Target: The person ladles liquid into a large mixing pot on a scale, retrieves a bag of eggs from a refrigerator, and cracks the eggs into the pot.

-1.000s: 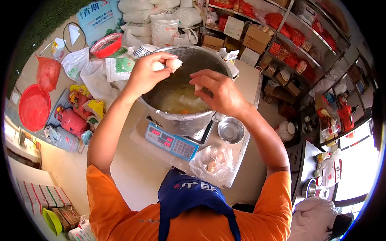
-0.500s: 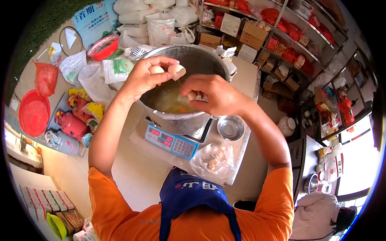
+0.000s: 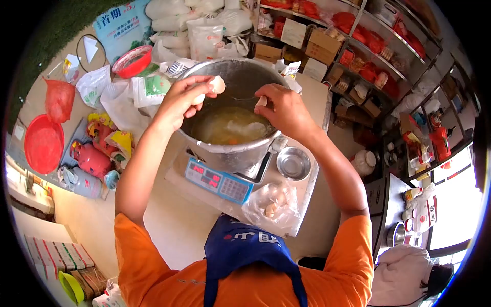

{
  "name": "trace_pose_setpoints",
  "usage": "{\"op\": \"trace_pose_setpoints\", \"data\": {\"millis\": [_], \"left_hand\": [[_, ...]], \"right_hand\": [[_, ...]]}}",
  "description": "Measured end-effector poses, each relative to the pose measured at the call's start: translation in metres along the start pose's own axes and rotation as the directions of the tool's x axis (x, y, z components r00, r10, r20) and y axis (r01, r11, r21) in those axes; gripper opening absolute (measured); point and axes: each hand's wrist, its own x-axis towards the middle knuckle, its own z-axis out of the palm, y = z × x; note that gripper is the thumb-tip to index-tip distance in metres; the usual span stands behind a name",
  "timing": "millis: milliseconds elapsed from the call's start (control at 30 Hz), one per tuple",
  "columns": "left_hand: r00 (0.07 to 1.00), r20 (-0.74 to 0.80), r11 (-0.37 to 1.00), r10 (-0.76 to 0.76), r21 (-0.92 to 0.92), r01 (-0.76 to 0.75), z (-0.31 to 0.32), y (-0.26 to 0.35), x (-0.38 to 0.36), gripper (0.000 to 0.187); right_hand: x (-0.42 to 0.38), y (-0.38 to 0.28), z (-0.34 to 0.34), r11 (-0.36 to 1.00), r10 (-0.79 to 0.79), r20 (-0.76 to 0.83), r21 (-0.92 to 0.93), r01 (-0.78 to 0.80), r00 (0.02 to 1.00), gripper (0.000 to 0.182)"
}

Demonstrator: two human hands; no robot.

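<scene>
A large metal pot point(image 3: 225, 148) stands on a blue digital scale point(image 3: 217, 180) and holds pale yellowish liquid with an orange yolk-like spot. Over its left rim, my left hand point(image 3: 176, 102) is closed on an eggshell point(image 3: 217, 84); another whitish piece shows lower in its fingers, either shell or egg. My right hand point(image 3: 286, 110) pinches a piece of eggshell at the right side of the pot opening. Close by the scale are a small steel bowl point(image 3: 293, 163) and a clear plastic bag point(image 3: 271, 207) with eggshells or eggs in it.
Stuffed white sacks point(image 3: 204, 38) are piled behind the pot. At left are a red basin point(image 3: 44, 145), a red gas cylinder point(image 3: 92, 157) and plastic bags. Metal shelves point(image 3: 348, 36) with boxes and red bags fill the back right.
My hands have moved apart. The right one has shifted right, uncovering more of the liquid, while the left has dropped slightly leftward; both still hold shell.
</scene>
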Motion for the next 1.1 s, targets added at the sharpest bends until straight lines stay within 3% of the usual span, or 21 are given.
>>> {"op": "trace_pose_setpoints", "data": {"millis": [33, 133, 267, 367, 400, 467, 500, 567, 600, 667, 733, 800, 867, 933, 967, 1000, 1033, 1067, 1100], "left_hand": [[1.000, 0.019, 1.000, -0.015, -0.021, 0.016, 0.001, 0.000, -0.001, 0.042], [0.991, 0.042, 0.983, -0.125, -0.130, 0.130, 0.014, 0.004, -0.007, 0.037], [0.982, 0.116, 0.921, -0.147, -0.346, 0.179, 0.039, -0.001, -0.008, 0.030], [0.977, 0.161, 0.852, -0.140, -0.483, 0.202, 0.059, -0.002, -0.015, 0.027], [0.973, 0.194, 0.851, -0.126, -0.484, 0.206, 0.062, -0.002, -0.019, 0.025], [0.979, 0.116, 0.839, -0.167, -0.504, 0.203, 0.087, 0.008, -0.035, 0.023], [0.976, 0.119, 0.868, -0.182, -0.447, 0.217, 0.098, 0.009, -0.043, 0.023], [0.976, 0.156, 0.933, -0.152, -0.303, 0.194, 0.117, 0.008, -0.060, 0.024], [0.974, 0.162, 0.952, -0.156, -0.240, 0.193, 0.129, 0.007, -0.069, 0.028], [0.929, 0.308, 0.948, -0.204, -0.175, 0.266, 0.145, -0.016, -0.079, 0.032], [0.904, 0.397, 0.942, -0.156, -0.217, 0.258, 0.159, -0.031, -0.094, 0.034], [0.882, 0.461, 0.970, -0.103, -0.148, 0.191, 0.169, -0.057, -0.114, 0.039], [0.925, 0.379, 0.996, -0.040, -0.054, 0.066, 0.177, -0.073, -0.142, 0.047], [0.847, 0.512, 0.990, -0.140, 0.102, 0.102, 0.169, -0.097, -0.159, 0.029], [0.781, 0.566, 0.953, -0.264, 0.279, 0.120, 0.169, -0.102, -0.160, 0.016], [0.840, 0.534, 0.970, -0.098, 0.242, -0.041, 0.177, -0.137, -0.169, 0.014], [0.777, 0.573, 0.944, -0.262, 0.321, 0.081, 0.180, -0.170, -0.172, 0.019], [0.752, 0.553, 0.923, -0.358, 0.332, 0.195, 0.185, -0.210, -0.177, 0.029], [0.798, 0.493, 0.923, -0.347, 0.332, 0.196, 0.194, -0.253, -0.181, 0.034]], "right_hand": [[0.002, -0.006, -0.006, 0.995, 0.075, -0.032, 0.062, -0.073, 0.997, 0.030], [0.010, -0.016, -0.007, 0.933, 0.156, -0.232, 0.354, -0.066, 0.960, 0.030], [0.024, -0.020, 0.010, 0.928, 0.086, -0.351, 0.369, 0.053, 0.933, 0.029], [0.016, -0.025, 0.006, 0.987, -0.098, -0.319, 0.092, 0.133, 0.943, 0.040], [0.007, -0.030, 0.001, 0.988, -0.097, -0.314, 0.081, 0.128, 0.945, 0.038], [-0.012, -0.029, -0.008, 0.970, 0.002, -0.241, 0.238, 0.058, 0.970, 0.035], [-0.026, -0.038, -0.025, 0.963, -0.044, -0.242, 0.247, 0.105, 0.969, 0.026], [-0.052, -0.038, -0.031, 0.975, -0.043, -0.156, 0.207, 0.076, 0.987, 0.035], [-0.070, -0.038, -0.034, 0.982, 0.004, -0.194, 0.185, 0.033, 0.981, 0.030], [-0.115, -0.029, -0.030, 0.970, 0.031, -0.245, 0.243, 0.030, 0.969, 0.028], [-0.154, -0.022, -0.025, 0.942, 0.130, -0.163, 0.327, -0.071, 0.978, 0.028], [-0.200, -0.023, -0.012, 0.816, 0.312, -0.115, 0.541, -0.204, 0.943, 0.028], [-0.242, -0.028, -0.005, 0.670, 0.454, 0.005, 0.658, -0.345, 0.891, 0.029], [-0.280, -0.029, 0.008, 0.645, 0.531, 0.126, 0.581, -0.496, 0.838, 0.027], [-0.292, -0.034, 0.020, 0.620, 0.597, 0.217, 0.487, -0.615, 0.773, 0.027], [-0.304, -0.036, 0.035, 0.585, 0.660, 0.293, 0.378, -0.717, 0.692, 0.027], [-0.325, -0.032, 0.061, 0.531, 0.718, 0.323, 0.318, -0.786, 0.616, 0.024], [-0.348, -0.022, 0.090, 0.659, 0.689, 0.262, 0.162, -0.735, 0.676, 0.019], [-0.366, -0.017, 0.114, 0.623, 0.742, 0.195, 0.152, -0.767, 0.642, 0.017]]}}
